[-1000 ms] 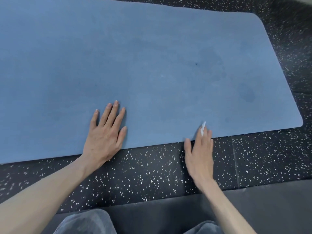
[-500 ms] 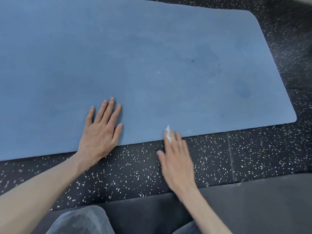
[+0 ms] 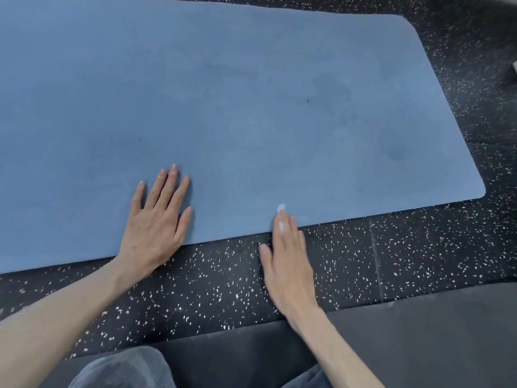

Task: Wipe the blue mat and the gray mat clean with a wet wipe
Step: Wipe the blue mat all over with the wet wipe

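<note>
The blue mat lies flat across the speckled floor and fills most of the view, with faint dark smudges toward its right end. My left hand rests flat on its near edge, fingers spread. My right hand sits at the same edge further right, fingers together and pressing a white wet wipe, of which only a small tip shows past my fingertips. The gray mat lies under me at the bottom of the view.
Black rubber floor with white specks separates the two mats and runs around the blue mat's right end. My knees in gray trousers are at the bottom edge. A pale object peeks in at the right edge.
My right hand slid the wipe leftward along the blue mat's near edge, then stayed about there. The left hand kept its place on the mat.
</note>
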